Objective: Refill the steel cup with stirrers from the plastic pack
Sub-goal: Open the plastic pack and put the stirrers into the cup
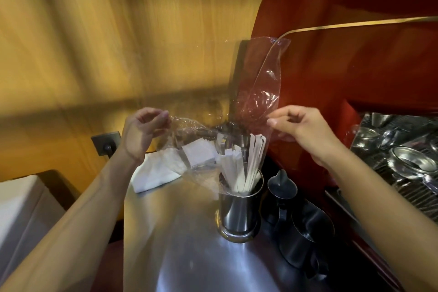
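While 1 steel cup [239, 206] holds the stirrers [239, 170], 2 hands' fingers [276, 121] pinching 1 plastic pack [260, 78].

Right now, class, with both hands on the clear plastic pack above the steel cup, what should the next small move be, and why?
Probably lift the plastic pack straight up and clear. The stirrers already stand in the steel cup, while the left hand and right hand pinch a pack that looks empty and drapes over the stirrer tops, so pulling sideways might tip them.

Warm wood-panel wall [94, 31] behind, glossy red espresso machine [355, 59] on the right, shiny steel counter [184, 244] below, all lit yellowish.
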Action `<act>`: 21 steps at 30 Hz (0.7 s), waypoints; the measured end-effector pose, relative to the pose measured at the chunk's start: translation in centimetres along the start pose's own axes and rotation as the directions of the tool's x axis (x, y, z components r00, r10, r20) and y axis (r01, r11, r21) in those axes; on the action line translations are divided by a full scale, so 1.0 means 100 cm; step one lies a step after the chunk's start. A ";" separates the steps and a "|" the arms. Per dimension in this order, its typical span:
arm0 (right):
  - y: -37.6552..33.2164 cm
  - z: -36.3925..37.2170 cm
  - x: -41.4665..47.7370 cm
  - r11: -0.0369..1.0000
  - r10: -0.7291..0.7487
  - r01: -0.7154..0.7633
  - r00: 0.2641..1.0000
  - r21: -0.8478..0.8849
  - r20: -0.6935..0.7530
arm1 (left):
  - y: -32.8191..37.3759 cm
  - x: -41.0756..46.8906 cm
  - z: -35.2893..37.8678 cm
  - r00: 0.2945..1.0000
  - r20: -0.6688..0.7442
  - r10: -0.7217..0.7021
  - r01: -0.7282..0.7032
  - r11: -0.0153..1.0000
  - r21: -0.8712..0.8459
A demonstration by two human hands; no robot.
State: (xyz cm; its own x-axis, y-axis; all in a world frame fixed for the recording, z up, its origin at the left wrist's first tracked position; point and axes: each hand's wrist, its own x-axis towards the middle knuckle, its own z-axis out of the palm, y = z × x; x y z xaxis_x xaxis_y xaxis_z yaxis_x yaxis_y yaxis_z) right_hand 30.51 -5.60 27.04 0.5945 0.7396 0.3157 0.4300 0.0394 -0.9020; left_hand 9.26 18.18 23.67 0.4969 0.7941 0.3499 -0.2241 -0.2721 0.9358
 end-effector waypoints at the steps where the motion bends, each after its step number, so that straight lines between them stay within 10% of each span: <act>1: 0.002 0.002 -0.001 1.000 -0.002 0.002 1.000 -0.003 -0.002 | -0.002 0.000 0.000 1.000 0.013 -0.023 0.023 1.000 -0.001; 9: 0.016 0.014 -0.007 0.998 0.043 -0.040 0.997 0.052 -0.061 | -0.033 -0.017 -0.006 0.928 0.149 -0.342 0.321 0.936 0.146; 21: -0.002 0.007 0.009 0.990 -0.057 0.081 0.978 0.113 -0.201 | -0.003 -0.004 -0.005 0.998 0.050 -0.049 0.047 0.998 0.029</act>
State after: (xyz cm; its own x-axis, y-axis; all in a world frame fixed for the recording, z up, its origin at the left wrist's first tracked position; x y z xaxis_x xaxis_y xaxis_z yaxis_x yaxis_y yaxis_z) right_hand 30.46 -4.46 27.31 0.6930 0.5863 0.4195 0.3970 0.1753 -0.9009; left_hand 8.71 18.24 23.26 0.5487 0.7782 0.3056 -0.1757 -0.2500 0.9522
